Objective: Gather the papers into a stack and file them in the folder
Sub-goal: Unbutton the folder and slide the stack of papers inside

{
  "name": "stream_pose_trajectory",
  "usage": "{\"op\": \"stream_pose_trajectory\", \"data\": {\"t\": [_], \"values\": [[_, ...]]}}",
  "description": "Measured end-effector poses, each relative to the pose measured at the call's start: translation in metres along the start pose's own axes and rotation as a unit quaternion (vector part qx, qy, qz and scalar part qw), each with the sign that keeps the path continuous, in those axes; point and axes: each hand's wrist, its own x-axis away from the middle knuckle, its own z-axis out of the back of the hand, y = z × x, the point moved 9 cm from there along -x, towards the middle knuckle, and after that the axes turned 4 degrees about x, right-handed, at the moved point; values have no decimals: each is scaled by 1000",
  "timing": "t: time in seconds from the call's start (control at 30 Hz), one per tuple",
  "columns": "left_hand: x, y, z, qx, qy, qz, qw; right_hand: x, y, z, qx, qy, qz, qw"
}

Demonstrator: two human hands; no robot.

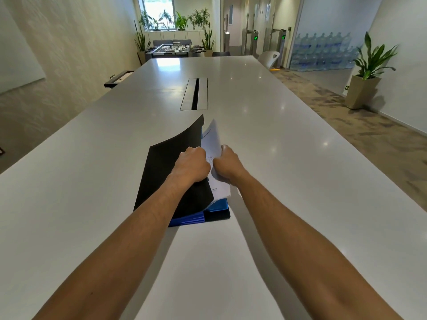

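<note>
A black folder (161, 167) with blue inner pockets lies on the long white table (265, 125), its black cover curled upward. My left hand (191, 163) grips the right edge of that lifted cover. A stack of white papers (213, 142) stands tilted inside the opening, resting on the blue pockets (217, 205). My right hand (227, 165) is closed on the papers' right edge, close beside my left hand. The lower part of the papers is hidden behind the cover and my hands.
A cable slot (195, 94) is set into the table's middle, beyond the folder. A white chair (269, 57) stands at the far right corner. A potted plant (367, 75) and stacked water bottles (323, 51) are on the right; a foosball table (175, 49) is far back.
</note>
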Motion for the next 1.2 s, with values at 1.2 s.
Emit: {"op": "stream_pose_trajectory", "data": {"t": [1.2], "values": [[9,31,28,70,48,8,996,-10,-9,3,285,105,100,947]]}}
